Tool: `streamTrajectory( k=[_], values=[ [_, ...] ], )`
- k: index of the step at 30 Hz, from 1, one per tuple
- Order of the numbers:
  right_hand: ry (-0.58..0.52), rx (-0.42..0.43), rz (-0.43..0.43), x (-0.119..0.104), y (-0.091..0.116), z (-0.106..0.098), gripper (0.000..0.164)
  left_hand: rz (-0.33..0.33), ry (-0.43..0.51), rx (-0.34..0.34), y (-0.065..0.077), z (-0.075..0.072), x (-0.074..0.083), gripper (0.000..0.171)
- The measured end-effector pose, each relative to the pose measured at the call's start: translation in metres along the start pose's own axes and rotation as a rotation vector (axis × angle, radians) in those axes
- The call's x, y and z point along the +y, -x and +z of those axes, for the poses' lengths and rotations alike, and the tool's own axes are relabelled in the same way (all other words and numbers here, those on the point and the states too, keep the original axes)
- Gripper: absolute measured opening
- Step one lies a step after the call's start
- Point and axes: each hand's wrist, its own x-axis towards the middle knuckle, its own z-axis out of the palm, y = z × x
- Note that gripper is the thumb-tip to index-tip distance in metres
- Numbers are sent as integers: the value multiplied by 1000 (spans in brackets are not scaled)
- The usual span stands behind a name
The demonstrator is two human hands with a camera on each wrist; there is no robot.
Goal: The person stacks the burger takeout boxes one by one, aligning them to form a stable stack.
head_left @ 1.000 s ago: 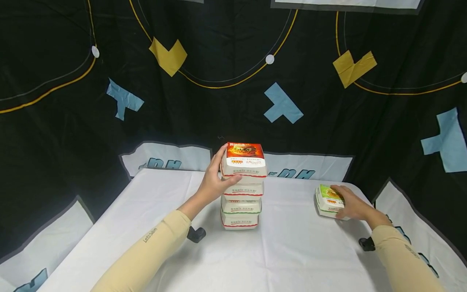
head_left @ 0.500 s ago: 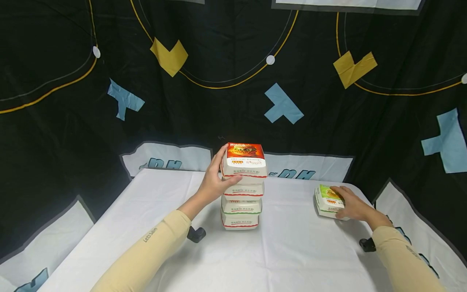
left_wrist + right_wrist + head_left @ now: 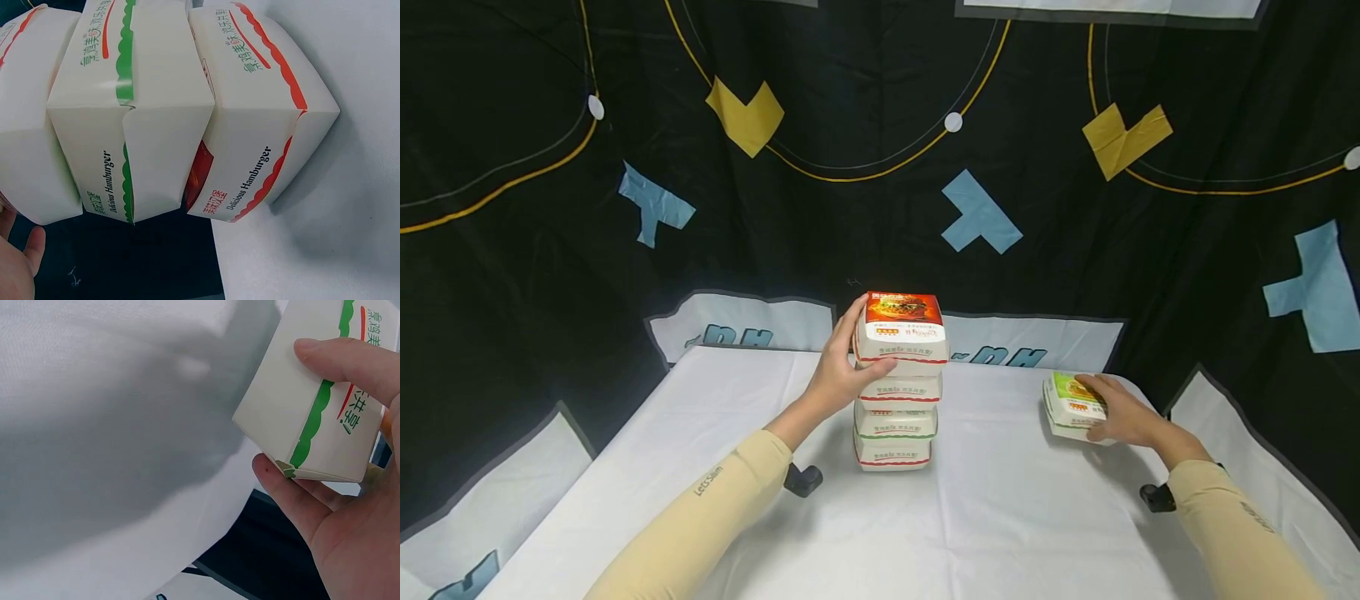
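Several white hamburger boxes stand in an upright stack near the table's middle. On top sits a hamburger box with a red burger picture point(image 3: 901, 333), and my left hand point(image 3: 838, 367) holds it from the left, thumb across its front. Below it are a box with a green scalloped edge point(image 3: 94, 131) and a red-edged bottom box point(image 3: 250, 125). At the far right my right hand point(image 3: 1127, 417) grips a hamburger box with a green lid point(image 3: 1067, 408). Its thumb point(image 3: 344, 359) presses the printed front, and its other fingers are partly hidden behind the box.
A white cloth covers the table point(image 3: 1000, 500). Behind it hangs a black curtain point(image 3: 865, 225) with yellow and blue tape pieces. Black wrist devices point(image 3: 803, 481) sit beneath both forearms. The gripped box's shadow falls on the cloth in the right wrist view.
My right hand and the green-lidded box have shifted slightly up and left in the head view. My left hand and the stack stay in place.
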Motion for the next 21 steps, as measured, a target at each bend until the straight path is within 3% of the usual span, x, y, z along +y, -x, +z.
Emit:
streamTrajectory(
  k=[10,21],
  values=[
    [-19,36,-68,-11,0,-8,96,-10,2,-2,0,0,1,96],
    [-20,44,-80,-27,2,-15,97,8,21,-2,1,-1,0,96]
  ],
)
